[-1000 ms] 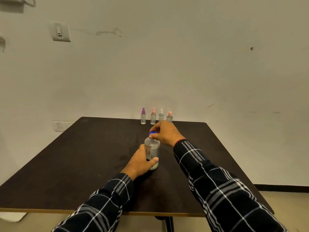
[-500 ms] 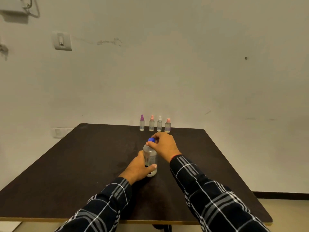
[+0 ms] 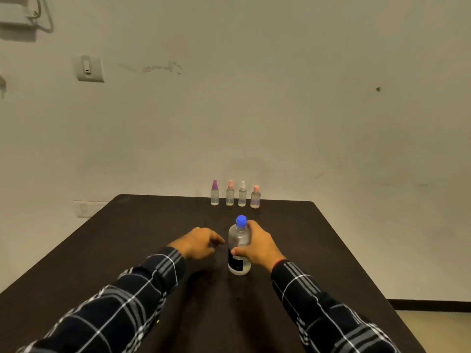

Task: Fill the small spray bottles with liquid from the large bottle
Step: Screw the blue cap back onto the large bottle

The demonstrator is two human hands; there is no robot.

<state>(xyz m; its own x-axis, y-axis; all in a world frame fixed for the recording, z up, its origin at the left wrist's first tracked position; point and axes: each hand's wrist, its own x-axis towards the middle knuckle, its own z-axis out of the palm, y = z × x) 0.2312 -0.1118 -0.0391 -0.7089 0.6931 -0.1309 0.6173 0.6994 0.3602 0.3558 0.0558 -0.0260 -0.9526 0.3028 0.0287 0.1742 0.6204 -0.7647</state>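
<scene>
A large clear bottle [image 3: 238, 240] with a blue cap and a dark label stands upright mid-table. My right hand [image 3: 257, 247] grips its body from the right, thumb across the front. Just left of the bottle, my left hand [image 3: 200, 242] hovers with loosely curled fingers, holding nothing and apart from the bottle. Several small spray bottles line the table's far edge: one with a purple cap [image 3: 214, 193], one with a pink cap [image 3: 230, 193], one with a white cap [image 3: 242, 194] and a shorter one with a pink cap [image 3: 255, 196].
The dark wooden table [image 3: 127, 250] stands against a pale wall. A light switch [image 3: 89, 68] is on the wall at upper left. Floor shows past the table's right edge.
My left hand has let go of the large bottle and drawn away to the left. My right hand has moved from the blue cap down to the bottle's body.
</scene>
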